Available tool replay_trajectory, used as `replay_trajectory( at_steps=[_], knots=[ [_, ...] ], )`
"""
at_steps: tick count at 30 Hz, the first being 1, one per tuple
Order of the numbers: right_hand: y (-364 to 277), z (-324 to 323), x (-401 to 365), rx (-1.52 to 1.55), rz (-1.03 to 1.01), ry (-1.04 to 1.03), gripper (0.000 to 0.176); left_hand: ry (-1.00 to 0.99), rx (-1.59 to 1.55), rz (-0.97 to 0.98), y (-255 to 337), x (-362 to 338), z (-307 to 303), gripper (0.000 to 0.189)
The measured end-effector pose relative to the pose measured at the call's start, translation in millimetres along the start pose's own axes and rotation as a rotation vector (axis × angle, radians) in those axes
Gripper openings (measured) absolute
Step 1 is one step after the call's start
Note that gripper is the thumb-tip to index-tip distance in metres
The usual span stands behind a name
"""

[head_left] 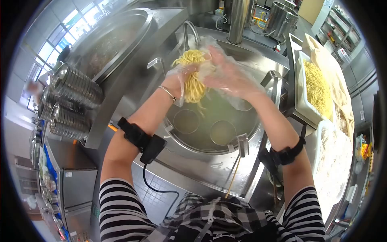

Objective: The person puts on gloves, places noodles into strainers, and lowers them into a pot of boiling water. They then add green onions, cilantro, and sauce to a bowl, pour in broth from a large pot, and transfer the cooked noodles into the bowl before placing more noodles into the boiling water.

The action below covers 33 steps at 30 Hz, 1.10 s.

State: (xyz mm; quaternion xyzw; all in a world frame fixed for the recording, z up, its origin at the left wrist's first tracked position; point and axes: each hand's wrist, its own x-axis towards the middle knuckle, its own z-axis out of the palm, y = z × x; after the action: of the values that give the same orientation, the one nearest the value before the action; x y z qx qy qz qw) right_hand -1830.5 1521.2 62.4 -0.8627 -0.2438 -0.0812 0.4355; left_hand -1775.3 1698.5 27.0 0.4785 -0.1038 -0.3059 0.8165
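Yellow noodles [194, 88] hang in a loose bunch above a round vat of cloudy water [217, 109]. My left hand [181, 80], in a clear plastic glove, is wrapped round the left side of the bunch. On the right, my right hand [229, 76], also in a clear glove, has its fingers spread and its palm turned toward the noodles, close beside them. Wire strainer rings [186, 121] sit in the vat below, and a strainer handle [242, 145] rests at its near rim.
Yellow noodles fill a white tray [301, 80] at the right, with pale noodles [332, 161] nearer me. Stacked metal bowls [76, 86] and a large steaming pot [149, 24] stand at the left. A curved faucet [191, 30] rises behind the vat.
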Motion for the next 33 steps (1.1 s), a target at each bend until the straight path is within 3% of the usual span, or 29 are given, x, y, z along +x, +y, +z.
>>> replay_trajectory(
  at_steps=[3,6,7,8,9,11,13,14,16,17,19,20,21,22,23,24,25,26,27,28,30,31,33],
  knots=[
    [-7.1,-13.5,-29.3,0.344,0.151,0.051,0.066,0.061,0.086,-0.06,4.9,19.9,-29.8,0.023],
    [6.5,-25.6,-82.9,0.148,0.22,0.055,0.056,0.056,0.251,-0.043,-8.0,59.1,-94.6,0.021],
    [10.1,-29.2,-101.1,0.041,0.248,0.025,0.053,0.108,0.608,-0.07,-18.9,74.0,-121.0,0.024],
    [7.4,-29.3,-116.1,0.208,0.308,0.056,0.051,0.161,0.965,-0.09,-23.4,83.9,-134.9,0.028],
    [3.6,-27.6,-132.3,0.377,0.367,0.088,0.048,0.15,0.963,-0.087,-22.9,86.1,-136.8,0.028],
    [-4.5,-24.7,-171.2,0.207,0.298,0.14,0.044,-0.32,2.266,-0.146,-23.5,83.3,-135.1,0.039],
    [-5.6,-25.7,-222.4,-0.014,0.573,0.127,0.04,-0.281,2.146,-0.089,-13.2,72.1,-126.7,0.042],
    [-7.4,-30.8,-236.3,-0.013,0.58,0.132,0.04,-0.235,2.031,-0.045,-3.7,64.3,-118.7,0.046],
    [-14.3,-38.7,-259.2,-0.072,0.908,0.002,0.037,-0.239,1.914,0.001,26.9,45.6,-88.9,0.042],
    [-17.1,-38.1,-271.8,-0.071,0.914,0.014,0.037,-0.234,1.792,0.05,36.2,40.7,-77.0,0.039],
    [-23.7,-39.8,-297.1,0.361,1.039,0.465,0.036,-0.269,1.688,0.273,44.0,32.8,-79.7,0.041],
    [-23.4,-50.4,-303.4,0.282,1.081,0.388,0.038,-0.123,1.569,0.284,47.7,16.9,-71.5,0.039],
    [-21.8,-65.5,-309.6,0.086,1.039,0.231,0.039,-0.005,1.433,0.299,50.2,-2.3,-58.8,0.037],
    [-18.0,-75.9,-323.2,0.129,0.911,0.293,0.039,-0.007,1.37,0.413,49.3,-10.9,-53.0,0.03],
    [-23.5,-89.3,-327.2,0.257,0.691,0.371,0.033,-0.023,1.541,0.479,53.4,-24.9,-47.9,0.027],
    [-17.5,-100.9,-349.0,0.064,0.899,0.522,0.03,0.068,1.268,0.378,40.5,-26.0,-70.3,0.028],
    [-3.8,-124.8,-369.2,-0.08,1.043,0.536,0.026,-0.048,1.267,0.333,55.3,-47.7,-22.8,0.03],
    [-7.2,-143.7,-374.2,-0.062,1.066,0.714,0.025,-0.007,0.727,0.259,36.6,-51.6,-73.2,0.033],
    [-4.5,-169.4,-380.9,-0.033,1.071,0.867,0.024,-0.046,0.899,0.183,46.0,-68.3,-20.4,0.036],
    [3.7,-199.6,-397.1,-0.108,1.005,0.993,0.023,0.065,0.904,0.227,36.4,-78.4,11.8,0.034],
    [23.8,-267.1,-431.7,-0.228,0.897,1.162,0.023,0.12,0.922,0.254,23.4,-77.5,-23.0,0.031],
    [32.7,-301.9,-449.6,-0.268,0.865,1.213,0.023,0.107,0.925,0.258,18.2,-76.7,3.5,0.031],
    [48.4,-364.7,-479.4,-0.39,1.022,1.238,0.023,0.298,0.986,0.218,10.9,-82.8,67.0,0.028]
  ],
)
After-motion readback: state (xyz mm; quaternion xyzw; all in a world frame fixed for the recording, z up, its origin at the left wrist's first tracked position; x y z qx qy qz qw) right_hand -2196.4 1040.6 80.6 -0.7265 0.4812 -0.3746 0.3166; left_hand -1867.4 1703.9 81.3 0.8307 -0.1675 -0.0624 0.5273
